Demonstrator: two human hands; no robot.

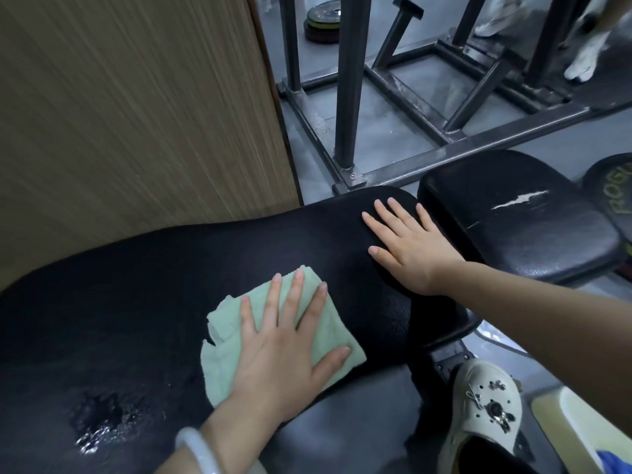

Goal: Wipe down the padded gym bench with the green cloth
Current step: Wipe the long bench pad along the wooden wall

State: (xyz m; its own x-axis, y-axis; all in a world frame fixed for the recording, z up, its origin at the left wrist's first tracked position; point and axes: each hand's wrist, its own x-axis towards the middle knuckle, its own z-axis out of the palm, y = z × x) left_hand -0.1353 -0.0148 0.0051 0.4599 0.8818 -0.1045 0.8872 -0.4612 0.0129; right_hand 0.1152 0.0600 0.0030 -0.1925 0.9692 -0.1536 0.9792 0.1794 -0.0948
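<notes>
Wet patch (99, 429) on bench (143, 302) lower left, unwiped. Left hand (284, 354) flat on cloth (222, 364) mid-pad, fingers spread. Right hand (407, 244) braced on pad end, fingers spread, holding nothing. Best swept leftward with even pressure, overlapping passes. Bench legs hidden; seat (519, 213) partly cut off.

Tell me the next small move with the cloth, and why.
Probably slide the left hand, pressed flat on the green cloth, toward the wet patch at the pad's near left, which glistens unwiped. The right hand rests flat, bracing the pad.
</notes>
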